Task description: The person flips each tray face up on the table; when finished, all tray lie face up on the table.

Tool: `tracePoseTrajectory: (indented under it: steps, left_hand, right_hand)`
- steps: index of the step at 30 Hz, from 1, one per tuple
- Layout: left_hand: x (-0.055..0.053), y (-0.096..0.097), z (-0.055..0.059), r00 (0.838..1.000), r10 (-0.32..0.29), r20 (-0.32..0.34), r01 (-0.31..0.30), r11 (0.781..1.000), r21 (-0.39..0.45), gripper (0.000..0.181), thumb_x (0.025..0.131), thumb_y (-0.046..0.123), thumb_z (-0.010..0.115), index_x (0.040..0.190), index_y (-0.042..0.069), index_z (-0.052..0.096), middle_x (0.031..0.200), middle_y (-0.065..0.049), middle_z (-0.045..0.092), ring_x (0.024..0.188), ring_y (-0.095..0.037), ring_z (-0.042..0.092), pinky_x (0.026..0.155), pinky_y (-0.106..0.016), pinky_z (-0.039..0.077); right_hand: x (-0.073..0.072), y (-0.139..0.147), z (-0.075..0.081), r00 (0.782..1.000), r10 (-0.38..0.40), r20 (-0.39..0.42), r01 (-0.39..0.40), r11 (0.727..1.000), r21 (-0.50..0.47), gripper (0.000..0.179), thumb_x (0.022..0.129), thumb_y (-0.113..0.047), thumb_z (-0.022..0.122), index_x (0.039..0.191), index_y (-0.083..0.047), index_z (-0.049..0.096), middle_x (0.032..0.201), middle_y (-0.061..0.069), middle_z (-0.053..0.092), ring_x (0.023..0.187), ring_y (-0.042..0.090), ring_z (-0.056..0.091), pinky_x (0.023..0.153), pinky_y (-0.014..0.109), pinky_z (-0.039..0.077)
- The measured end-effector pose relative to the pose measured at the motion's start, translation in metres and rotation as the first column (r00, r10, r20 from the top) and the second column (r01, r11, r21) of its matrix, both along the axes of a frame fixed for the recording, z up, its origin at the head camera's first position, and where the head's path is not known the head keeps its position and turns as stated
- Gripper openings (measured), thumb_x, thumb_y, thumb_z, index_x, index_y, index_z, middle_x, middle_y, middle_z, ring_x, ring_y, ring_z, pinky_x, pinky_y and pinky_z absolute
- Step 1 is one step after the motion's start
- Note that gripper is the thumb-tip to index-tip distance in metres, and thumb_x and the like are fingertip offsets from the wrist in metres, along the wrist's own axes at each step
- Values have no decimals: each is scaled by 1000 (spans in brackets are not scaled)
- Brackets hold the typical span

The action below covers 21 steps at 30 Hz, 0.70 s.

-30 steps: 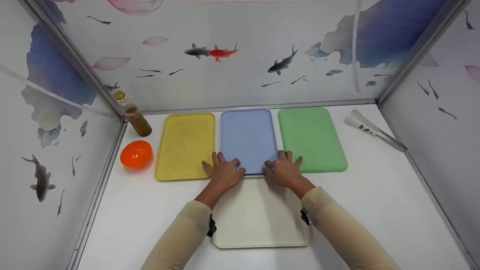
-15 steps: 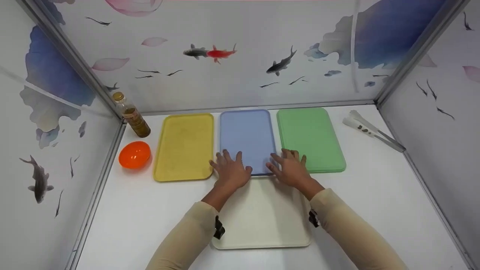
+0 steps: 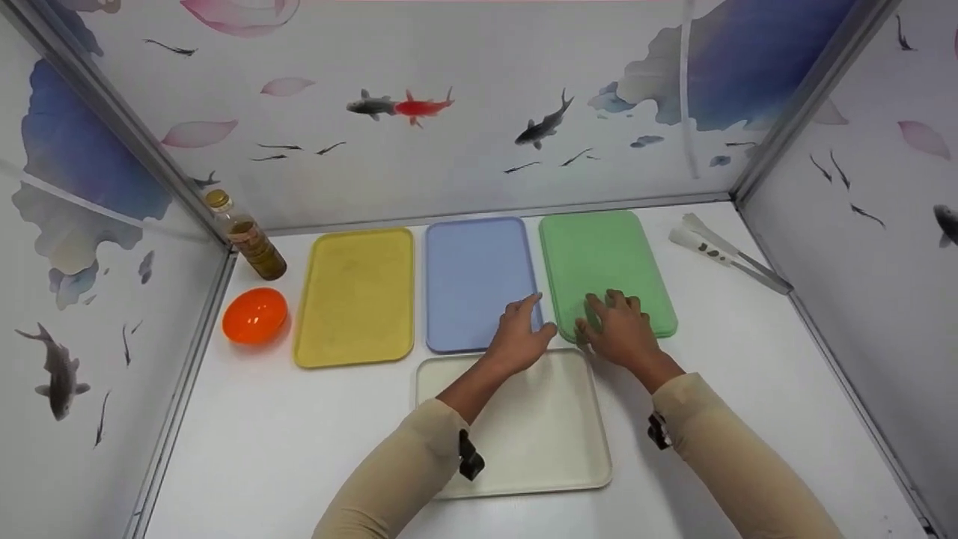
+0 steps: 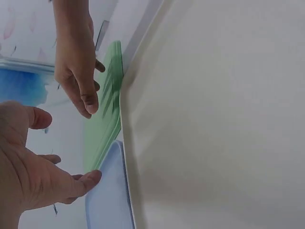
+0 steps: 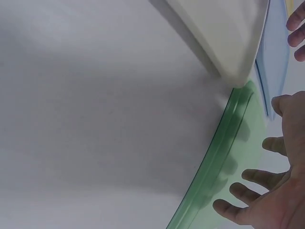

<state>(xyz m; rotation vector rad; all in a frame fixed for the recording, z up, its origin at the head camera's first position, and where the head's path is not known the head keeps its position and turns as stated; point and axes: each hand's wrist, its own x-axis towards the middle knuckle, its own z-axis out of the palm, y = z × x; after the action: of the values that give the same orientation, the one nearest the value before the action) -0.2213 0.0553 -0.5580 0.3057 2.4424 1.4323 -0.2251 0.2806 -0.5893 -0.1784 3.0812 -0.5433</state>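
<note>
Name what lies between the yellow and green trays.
The blue tray lies between the yellow tray and the green tray, with a strip of table on either side; the head view shows it.

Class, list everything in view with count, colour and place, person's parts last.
Yellow tray: 1, yellow, far row, left
Blue tray: 1, blue, far row, middle
Green tray: at least 1, green, far row, right
Cream tray: 1, cream, nearest person
Bowl: 1, orange, left of yellow tray
Bottle: 1, clear, gold-capped, behind bowl
Tongs: 1, white and grey, far right
Table: 1, white, underneath
Walls: 3, pale, fish-patterned, around table
Metal strips: several, grey, wall edges
Black devices: 2, black, at wrists
Sleeves: 2, beige, forearms
Left hand: 1, bare, by blue tray's near-right corner
Right hand: 1, bare, over green tray
</note>
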Motion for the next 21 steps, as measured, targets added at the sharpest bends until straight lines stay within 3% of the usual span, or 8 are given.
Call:
tracePoseTrajectory:
  steps: [5,11,21]
  left_hand:
    - [-2,16,0,992,-23,125,5,989,145,72,109,33,56,173,9,35,175,-28,35,164,-43,36,132,-57,35]
    - [-8,26,-5,958,-57,280,-33,951,306,78,106,37,58,175,16,29,180,-28,26,169,-44,26,134,-59,31]
    - [-6,43,-8,928,-89,362,-34,946,321,84,105,37,60,176,10,23,181,-28,23,171,-42,22,136,-59,25]
  right_hand:
    - [2,24,-2,998,-55,12,54,998,19,58,111,-36,62,156,-1,56,154,41,49,139,67,47,101,83,48]
    - [5,47,-4,993,-115,16,114,993,36,58,111,-32,59,156,3,53,153,45,45,137,68,44,99,82,48]
    - [6,67,-10,981,-184,52,186,982,-28,63,111,-29,57,156,13,48,151,51,41,134,70,42,101,81,47]
